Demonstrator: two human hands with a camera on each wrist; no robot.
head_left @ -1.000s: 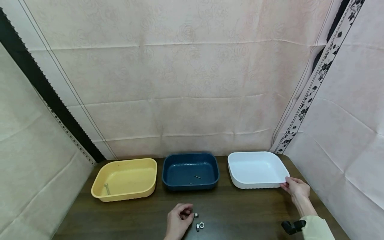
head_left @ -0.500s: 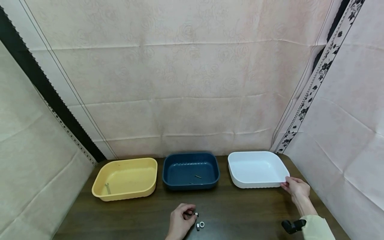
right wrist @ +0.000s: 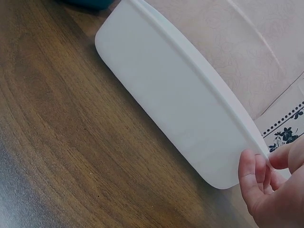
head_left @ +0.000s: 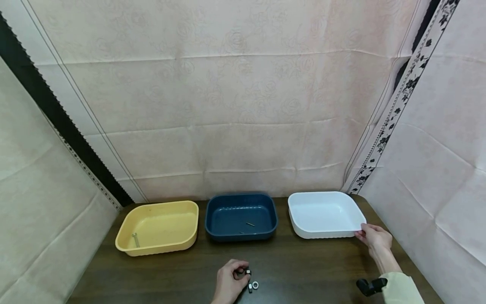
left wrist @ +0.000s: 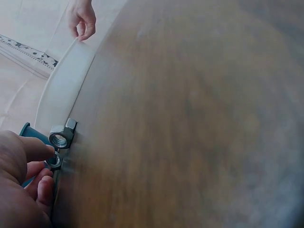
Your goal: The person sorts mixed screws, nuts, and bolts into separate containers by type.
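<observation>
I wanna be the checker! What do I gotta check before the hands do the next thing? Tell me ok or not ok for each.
1. Left hand pinches a nut: ok, it looks held between the fingers.
2. Nut lifted off the table: cannot tell.
3. Right hand holds the white tray: ok, at the near right corner.
4. Room in the white tray: ok, nothing shows inside.
5. All nuts off the table: not ok, two other nuts are close by the left hand.
6. Yellow tray and blue tray upright: ok.
</observation>
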